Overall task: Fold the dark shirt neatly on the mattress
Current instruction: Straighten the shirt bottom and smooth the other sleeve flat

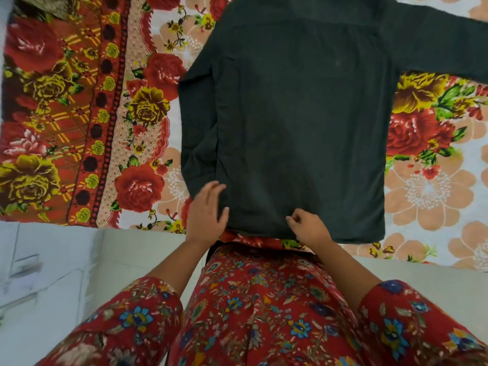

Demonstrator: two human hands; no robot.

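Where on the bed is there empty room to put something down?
Widest free patch: flowery sheet left of the shirt. A smaller one right of the shirt, below its spread sleeve. Crowded at the near edge, where left hand and right hand meet the hem.

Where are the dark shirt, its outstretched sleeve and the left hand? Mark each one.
dark shirt (pixel 303 128): head view, middle of the back panel.
outstretched sleeve (pixel 443 40): head view, mid-sleeve, at the upper right.
left hand (pixel 207 210): head view, back of the hand.
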